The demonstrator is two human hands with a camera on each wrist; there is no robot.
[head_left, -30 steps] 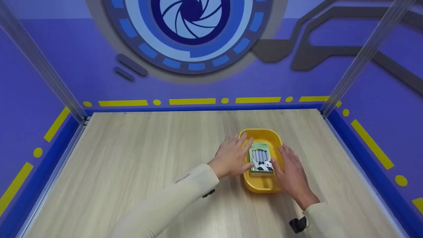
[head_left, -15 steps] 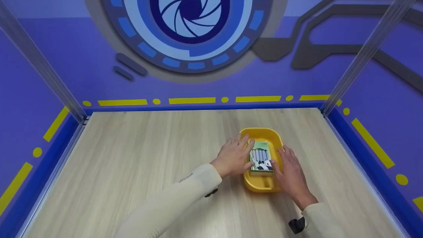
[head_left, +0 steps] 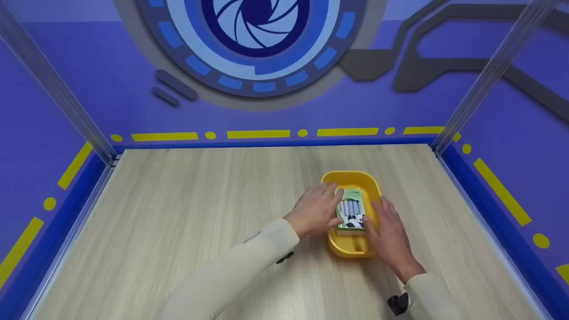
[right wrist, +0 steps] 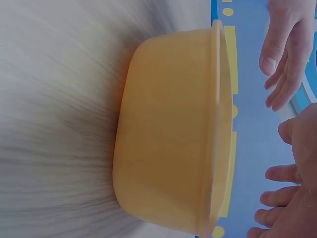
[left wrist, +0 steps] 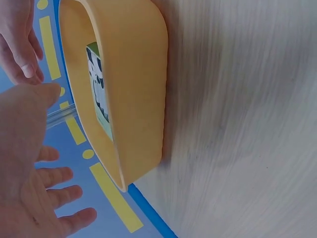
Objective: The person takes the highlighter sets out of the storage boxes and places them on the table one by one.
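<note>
Yellow plastic tub (head_left: pixel 351 249) sits on the pale wooden table (head_left: pixel 178 213), a bit right of the middle. Inside it lies a small flat box with a panda picture and a green edge (head_left: pixel 350 213), with a row of light sticks showing through its front. The box lies in the far half of the tub.

One hand is on each side of the tub. The left hand (head_left: pixel 316 210) rests over the left rim with its fingers spread and almost straight, and the fingertips reach the left edge of the box. The right hand (head_left: pixel 387 229) lies over the right rim, fingers long and loose, close beside the box. Neither hand is wrapped around anything. From the head view I cannot tell if the right hand touches the box.

Both arms wear cream sleeves (head_left: pixel 231 275). Purple walls with yellow stripes (head_left: pixel 258 134) stand around the table.
</note>
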